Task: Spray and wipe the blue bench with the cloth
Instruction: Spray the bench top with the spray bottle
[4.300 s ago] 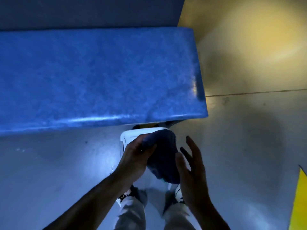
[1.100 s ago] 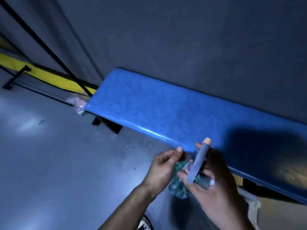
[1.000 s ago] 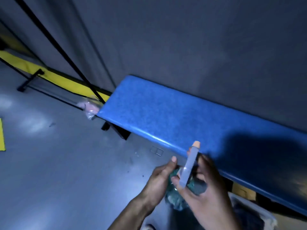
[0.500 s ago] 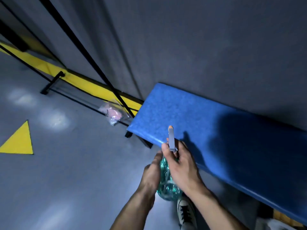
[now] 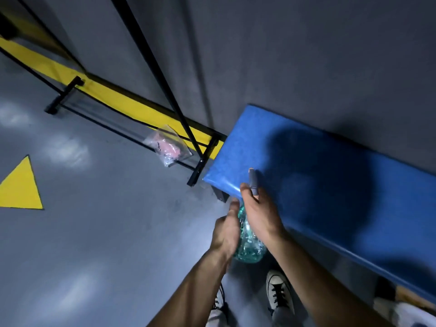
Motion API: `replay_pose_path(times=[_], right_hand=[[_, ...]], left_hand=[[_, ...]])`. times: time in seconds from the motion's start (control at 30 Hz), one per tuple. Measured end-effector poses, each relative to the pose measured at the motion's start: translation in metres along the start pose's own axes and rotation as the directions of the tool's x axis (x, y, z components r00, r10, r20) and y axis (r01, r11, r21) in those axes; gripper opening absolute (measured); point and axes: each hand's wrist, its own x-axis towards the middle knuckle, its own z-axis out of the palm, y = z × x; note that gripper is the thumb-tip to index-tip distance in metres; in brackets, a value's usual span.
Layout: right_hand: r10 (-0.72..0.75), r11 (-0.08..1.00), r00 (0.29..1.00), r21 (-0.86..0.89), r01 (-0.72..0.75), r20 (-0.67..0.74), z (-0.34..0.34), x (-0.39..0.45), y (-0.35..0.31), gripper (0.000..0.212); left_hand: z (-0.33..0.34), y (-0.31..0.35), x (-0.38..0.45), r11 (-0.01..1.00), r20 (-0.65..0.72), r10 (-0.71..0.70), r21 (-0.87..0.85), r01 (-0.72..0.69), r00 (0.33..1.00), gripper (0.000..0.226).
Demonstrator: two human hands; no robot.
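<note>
The desk (image 5: 330,185) is bright blue with a faint mottled texture. The spray bottle (image 5: 247,241) is clear teal-green, its nozzle (image 5: 253,182) grey with an orange tip. The floor (image 5: 106,232) is glossy grey, marked with a yellow triangle (image 5: 21,187) and a yellow stripe (image 5: 118,102). The shoes (image 5: 279,296) are white with black laces.

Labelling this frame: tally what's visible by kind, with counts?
Hands: 2, left hand and right hand, both on the spray bottle
Spray bottle: 1
Blue bench: 1
Plastic bag: 1
Shoes: 2
Total: 7
</note>
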Motion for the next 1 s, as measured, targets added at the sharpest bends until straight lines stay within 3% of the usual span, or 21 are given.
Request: replay_pose_path(times=[0.07,0.17,0.3,0.4,0.53,0.77,0.87,1.0], right_hand=[[0.054,0.998,0.995,-0.028,-0.056,-0.087,0.013,0.001,0.006,0.034],[0.077,0.995,0.984,-0.054,-0.087,-0.163,0.023,-0.004,0.009,0.031],[0.08,0.997,0.981,0.029,-0.076,-0.179,0.023,-0.009,0.014,0.012],[0.029,0.999,0.98,-0.011,-0.032,-0.198,0.023,-0.007,0.022,0.016],[0.029,0.997,0.979,-0.067,-0.043,-0.203,0.022,-0.007,0.028,0.023],[0.092,0.995,0.956,0.067,-0.076,-0.278,0.012,-0.017,0.044,0.025],[0.142,0.986,0.924,0.134,-0.1,-0.356,-0.005,-0.027,0.061,0.039],[0.122,0.991,0.914,0.1,-0.09,-0.388,-0.036,-0.038,0.084,0.052]], left_hand=[[-0.005,-0.009,0.009,1.0,-0.004,-0.017,0.014,0.017,1.0,0.058],[-0.01,-0.015,0.018,0.999,0.0,-0.047,0.005,0.047,0.999,0.082],[-0.012,-0.018,0.019,0.997,-0.004,-0.009,0.072,0.009,1.0,0.062],[-0.011,-0.019,0.017,0.993,-0.018,-0.013,0.119,0.015,1.0,0.057],[-0.009,-0.027,0.025,0.992,0.009,-0.022,0.122,0.02,1.0,0.08],[0.003,-0.051,0.04,0.976,0.0,-0.024,0.218,0.024,1.0,0.083],[0.023,-0.048,0.019,0.97,0.028,-0.048,0.239,0.04,0.998,0.089],[0.058,-0.058,-0.008,0.971,0.05,-0.062,0.234,0.049,0.997,0.079]])
